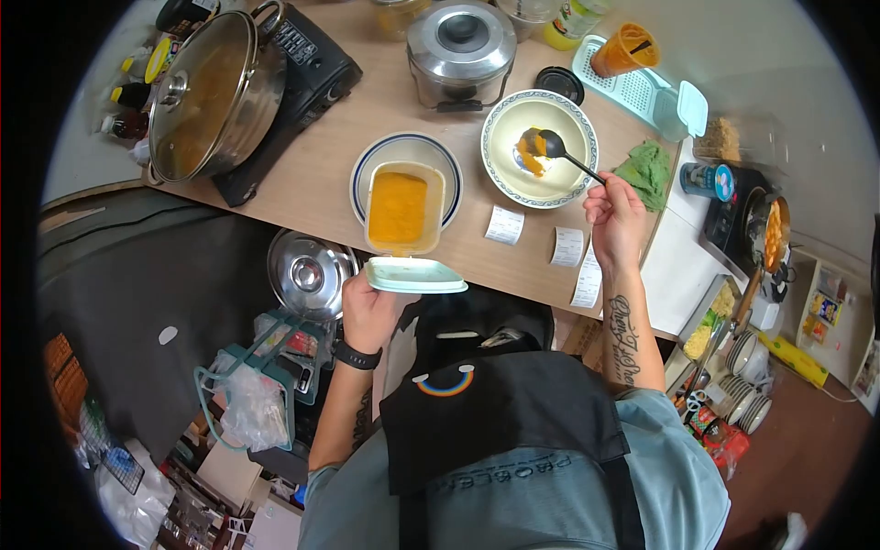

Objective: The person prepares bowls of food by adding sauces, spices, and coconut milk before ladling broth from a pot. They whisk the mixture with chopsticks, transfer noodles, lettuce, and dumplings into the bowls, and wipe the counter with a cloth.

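Black spoon (553, 144) pinched in my right hand (616, 213), one bowl (501, 151) beneath, upper centre; left hand (365, 316) pinching one mint lid (417, 275), mid-frame; three paper slips (567, 247) centre-right.

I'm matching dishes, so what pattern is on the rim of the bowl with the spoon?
Blue patterned band on bowl; head view.

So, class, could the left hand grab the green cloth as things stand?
Probably not: the left hand holds the lid, and the right hand, on the spoon, sits between it and the cloth.
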A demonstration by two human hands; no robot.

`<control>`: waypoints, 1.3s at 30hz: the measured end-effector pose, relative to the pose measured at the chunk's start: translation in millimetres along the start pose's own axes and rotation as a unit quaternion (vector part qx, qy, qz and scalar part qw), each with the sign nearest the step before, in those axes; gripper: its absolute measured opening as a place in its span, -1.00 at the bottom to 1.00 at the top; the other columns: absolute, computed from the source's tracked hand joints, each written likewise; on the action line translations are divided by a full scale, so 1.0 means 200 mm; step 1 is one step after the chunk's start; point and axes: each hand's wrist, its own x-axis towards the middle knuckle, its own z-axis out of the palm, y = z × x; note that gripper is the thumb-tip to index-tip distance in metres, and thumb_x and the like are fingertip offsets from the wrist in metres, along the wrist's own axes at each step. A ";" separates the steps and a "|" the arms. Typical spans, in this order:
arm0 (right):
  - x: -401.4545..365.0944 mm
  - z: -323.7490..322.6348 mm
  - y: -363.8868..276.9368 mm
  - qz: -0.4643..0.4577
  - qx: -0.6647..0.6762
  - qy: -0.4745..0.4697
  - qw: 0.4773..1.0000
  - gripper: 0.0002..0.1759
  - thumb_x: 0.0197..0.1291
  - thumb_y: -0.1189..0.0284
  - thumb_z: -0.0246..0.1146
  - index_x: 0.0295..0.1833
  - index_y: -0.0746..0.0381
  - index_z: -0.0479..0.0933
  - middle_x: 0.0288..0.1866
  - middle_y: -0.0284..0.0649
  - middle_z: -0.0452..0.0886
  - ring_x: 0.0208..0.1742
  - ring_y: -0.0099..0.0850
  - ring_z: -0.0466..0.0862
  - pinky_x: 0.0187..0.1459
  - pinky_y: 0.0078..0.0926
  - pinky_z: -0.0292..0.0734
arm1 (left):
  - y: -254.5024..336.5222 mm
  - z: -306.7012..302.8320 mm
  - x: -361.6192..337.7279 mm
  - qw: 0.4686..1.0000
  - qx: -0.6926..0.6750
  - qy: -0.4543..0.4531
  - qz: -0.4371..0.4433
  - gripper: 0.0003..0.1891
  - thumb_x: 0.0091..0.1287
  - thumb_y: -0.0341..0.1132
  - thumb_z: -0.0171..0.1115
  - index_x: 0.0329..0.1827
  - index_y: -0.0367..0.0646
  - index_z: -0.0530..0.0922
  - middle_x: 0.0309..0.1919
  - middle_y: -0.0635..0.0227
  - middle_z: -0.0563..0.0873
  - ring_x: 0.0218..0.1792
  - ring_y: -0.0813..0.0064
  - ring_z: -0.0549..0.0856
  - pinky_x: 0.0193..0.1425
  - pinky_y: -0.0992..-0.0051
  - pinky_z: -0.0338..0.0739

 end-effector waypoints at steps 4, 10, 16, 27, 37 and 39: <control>-0.06 0.11 -0.07 0.004 0.026 -0.077 0.997 -0.74 0.54 0.42 0.09 0.03 0.40 0.59 -0.38 -0.18 0.71 -0.49 -0.47 0.69 -0.49 -0.62 0.53 | -0.01 -0.01 -0.03 0.998 -0.036 0.007 -0.047 -0.84 0.44 -0.49 0.18 -0.08 -0.35 0.71 -0.28 0.24 0.84 -0.27 0.51 0.81 -0.14 0.51 0.67; -0.26 0.34 -0.09 -0.033 -0.248 -0.242 0.938 -0.70 0.42 0.53 0.24 0.20 0.33 0.62 -0.40 -0.33 0.67 -0.41 -0.63 0.65 -0.33 -0.64 0.59 | 0.03 0.09 0.01 0.996 -0.021 -0.083 -0.032 -0.83 0.46 -0.40 0.25 -0.05 -0.33 0.69 -0.31 0.22 0.85 -0.26 0.47 0.83 -0.10 0.50 0.66; 0.26 0.08 -0.21 -0.193 -0.380 0.005 0.905 -0.70 0.40 0.41 0.23 0.11 0.36 0.64 -0.42 -0.25 0.69 -0.56 -0.56 0.61 -0.44 -0.53 0.55 | 0.14 0.29 0.12 0.980 -0.127 -0.137 -0.061 -0.79 0.51 -0.35 0.22 -0.03 -0.38 0.66 -0.29 0.22 0.82 -0.22 0.50 0.79 -0.05 0.48 0.66; 1.02 -0.05 -0.06 0.058 -0.339 -0.058 0.937 -0.72 0.30 0.37 0.31 -0.37 0.39 0.60 -0.62 -0.24 0.59 -0.71 -0.50 0.55 -0.71 -0.49 0.37 | 0.31 0.69 0.25 0.960 -0.173 -0.217 -0.042 -0.72 0.55 -0.32 0.19 0.08 -0.42 0.62 -0.23 0.21 0.81 -0.18 0.52 0.77 -0.01 0.50 0.65; 0.51 -0.61 -1.25 -0.151 -0.488 0.147 0.847 -0.78 0.20 0.42 0.30 -0.42 0.34 0.55 -0.52 -0.23 0.65 -0.56 -0.52 0.73 -0.61 -0.53 0.56 | 0.47 1.54 0.78 0.946 -0.200 -0.245 -0.065 -0.56 0.56 -0.04 0.17 -0.08 -0.36 0.65 -0.33 0.22 0.80 -0.33 0.56 0.73 -0.18 0.59 0.61; 0.58 -0.54 -1.34 -0.174 -0.519 0.150 0.823 -0.75 0.15 0.37 0.31 -0.41 0.36 0.56 -0.50 -0.10 0.68 -0.51 -0.32 0.76 -0.46 -0.37 0.65 | 0.45 1.70 0.91 0.947 -0.198 -0.241 -0.082 -0.51 0.54 0.03 0.18 -0.09 -0.35 0.66 -0.35 0.22 0.79 -0.33 0.55 0.74 -0.20 0.58 0.62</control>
